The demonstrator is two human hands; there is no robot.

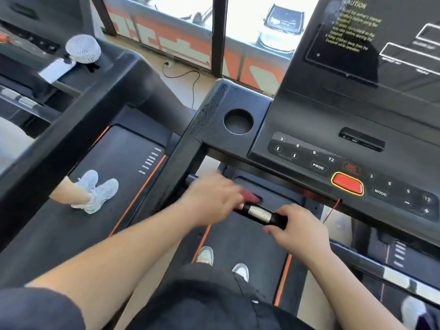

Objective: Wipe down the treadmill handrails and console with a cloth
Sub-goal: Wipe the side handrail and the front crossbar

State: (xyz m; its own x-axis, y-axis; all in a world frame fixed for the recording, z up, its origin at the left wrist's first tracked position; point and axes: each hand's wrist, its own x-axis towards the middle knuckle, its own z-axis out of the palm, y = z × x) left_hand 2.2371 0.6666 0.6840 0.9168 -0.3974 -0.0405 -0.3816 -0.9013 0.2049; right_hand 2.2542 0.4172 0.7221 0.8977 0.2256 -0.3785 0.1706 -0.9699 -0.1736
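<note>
A short black handrail bar [258,214] with silver sensor plates juts out under the treadmill console [314,129]. My left hand [212,198] is blurred and holds a dark red cloth [250,196] against the bar's inner end. My right hand [297,228] grips the bar's outer end, fingers curled over it. The console above carries numbered keys, a PROG key and a red stop button [347,184]. Its dark screen [381,36] rises at the upper right.
A round cup holder [238,121] sits in the console's left corner. The long black side handrail [176,172] runs down to the left. Another person's legs and white shoes [95,189] stand on the neighbouring treadmill. My own shoes [223,260] are on the belt below.
</note>
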